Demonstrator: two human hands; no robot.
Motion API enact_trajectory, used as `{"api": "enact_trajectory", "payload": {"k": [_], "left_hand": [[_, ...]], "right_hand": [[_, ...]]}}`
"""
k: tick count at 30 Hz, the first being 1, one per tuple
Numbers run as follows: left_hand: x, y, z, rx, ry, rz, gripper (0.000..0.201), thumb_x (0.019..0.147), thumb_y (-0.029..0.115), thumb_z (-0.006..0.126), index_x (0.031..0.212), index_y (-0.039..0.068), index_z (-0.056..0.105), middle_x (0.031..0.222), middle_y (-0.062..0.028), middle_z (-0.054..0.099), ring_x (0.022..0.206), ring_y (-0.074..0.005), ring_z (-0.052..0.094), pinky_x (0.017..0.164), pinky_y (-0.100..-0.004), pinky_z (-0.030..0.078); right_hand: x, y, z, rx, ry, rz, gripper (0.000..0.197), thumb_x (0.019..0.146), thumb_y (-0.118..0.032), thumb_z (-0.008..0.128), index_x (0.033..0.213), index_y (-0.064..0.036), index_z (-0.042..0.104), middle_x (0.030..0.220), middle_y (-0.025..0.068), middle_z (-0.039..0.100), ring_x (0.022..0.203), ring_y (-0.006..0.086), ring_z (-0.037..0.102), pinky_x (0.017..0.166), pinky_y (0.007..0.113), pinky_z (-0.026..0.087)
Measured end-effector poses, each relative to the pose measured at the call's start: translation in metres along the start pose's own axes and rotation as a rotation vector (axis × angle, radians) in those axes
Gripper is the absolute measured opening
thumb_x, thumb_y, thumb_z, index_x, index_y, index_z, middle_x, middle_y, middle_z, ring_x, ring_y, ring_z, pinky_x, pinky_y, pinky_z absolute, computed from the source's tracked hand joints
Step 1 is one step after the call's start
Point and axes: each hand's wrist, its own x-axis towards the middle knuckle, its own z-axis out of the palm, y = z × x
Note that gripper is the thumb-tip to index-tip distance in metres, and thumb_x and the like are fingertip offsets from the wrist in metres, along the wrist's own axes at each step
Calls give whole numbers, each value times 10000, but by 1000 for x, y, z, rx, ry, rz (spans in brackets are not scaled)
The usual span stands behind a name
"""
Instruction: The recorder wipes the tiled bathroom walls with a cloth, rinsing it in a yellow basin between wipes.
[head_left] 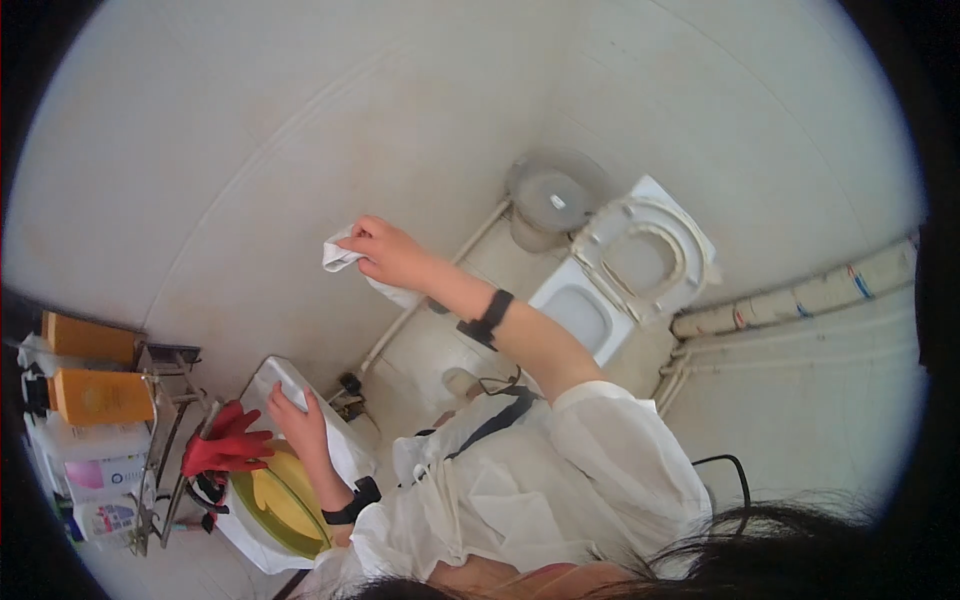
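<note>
My right hand point(390, 255) is raised in front of the tiled wall point(300, 130), its fingers closed on a white cloth point(340, 254). Part of the cloth sticks out past the fingertips and another part hangs below the palm. Lower and to the left, my left hand point(300, 422) holds nothing, with its fingers apart. It hovers over the white washbasin point(345, 447), near a yellow-green tub point(285, 500). I cannot tell whether it touches the basin's edge. Red rubber gloves point(230, 440) hang from a metal rack just left of that hand.
Orange bottles point(102, 397) and other packages crowd the metal rack point(165, 420) at the left. A toilet point(580, 312) with its seat raised stands right of centre, beside a grey round tub point(555, 195). Pipes point(800, 300) run along the right wall, and a thinner pipe point(400, 325) follows the floor's edge.
</note>
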Motion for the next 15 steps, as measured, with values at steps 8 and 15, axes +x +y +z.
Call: {"api": "enact_trajectory", "payload": {"k": [8,15], "left_hand": [[-15,43,17,-251,-190,363,436,730,127,544,1101,-35,381,1075,-224,410,1023,-369,384,873,-407,313],[-66,83,14,-346,-353,636,407,730,96,530,1093,-24,393,1049,-212,420,993,-365,401,860,-399,325]], "right_hand": [[-189,-93,-48,-70,205,359,376,612,-28,551,981,-99,569,874,75,458,812,229,479,686,309,419],[-279,-181,-67,-68,133,591,387,601,-30,529,982,-82,565,918,100,470,845,253,483,724,315,412]]}}
